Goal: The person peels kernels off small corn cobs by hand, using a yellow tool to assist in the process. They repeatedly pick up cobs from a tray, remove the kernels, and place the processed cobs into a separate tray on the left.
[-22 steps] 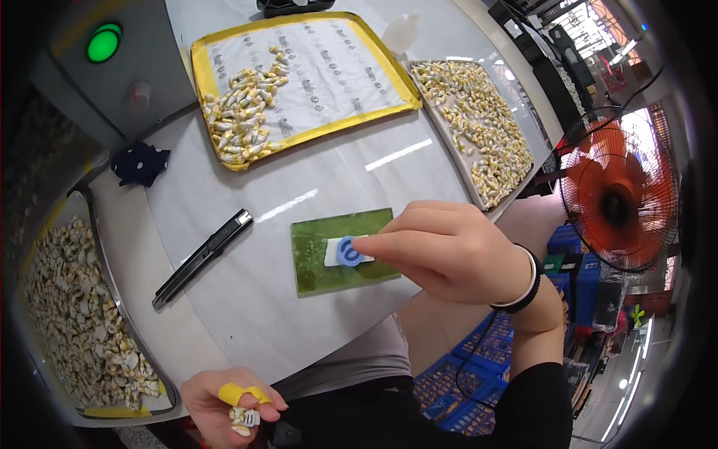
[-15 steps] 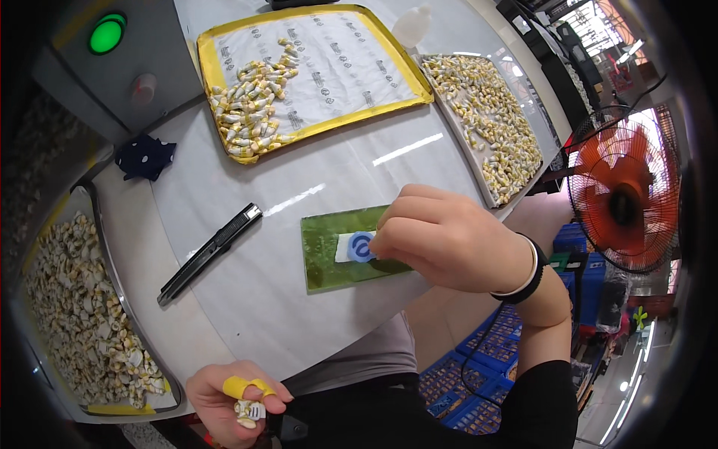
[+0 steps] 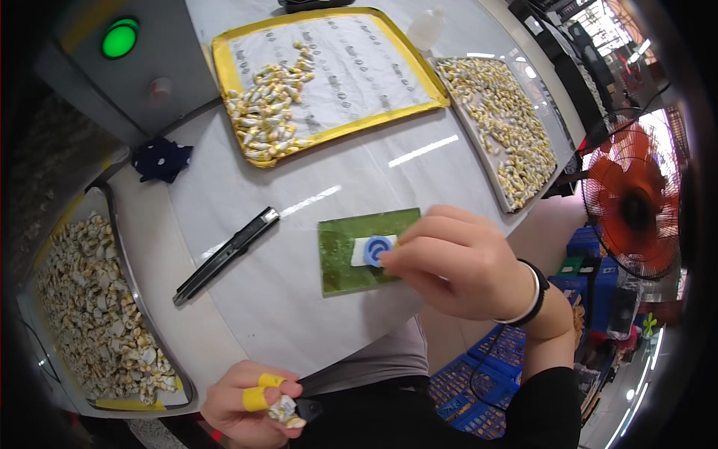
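Observation:
My right hand point(image 3: 467, 266) is closed in a pinch over a green rectangular plate point(image 3: 340, 275) on the table. Its fingertips meet the lower right edge of a blue round piece with a dark spiral mark point(image 3: 376, 251), which lies on a small white strip point(image 3: 360, 253). Whatever is between those fingertips is hidden. Low in the view and close to my body, my left hand point(image 3: 250, 404) holds small white-and-yellow pieces point(image 3: 284, 410) in its fingers. Two of that hand's fingers wear yellow covers point(image 3: 256, 397). Left of the plate lies a black utility knife point(image 3: 226, 256).
A yellow-edged tray point(image 3: 359, 118) lined with printed paper holds pieces at its left. Piece-filled trays stand at right point(image 3: 496, 179) and left point(image 3: 142, 299). A dark dotted cloth point(image 3: 162, 159), a white bottle point(image 3: 428, 30), a grey machine point(image 3: 149, 63) and an orange fan point(image 3: 636, 202) are around.
The whole view has shifted, so the scene sits further right. My right hand has moved slightly nearer, uncovering the plate's far right corner. The pieces in my left hand have turned.

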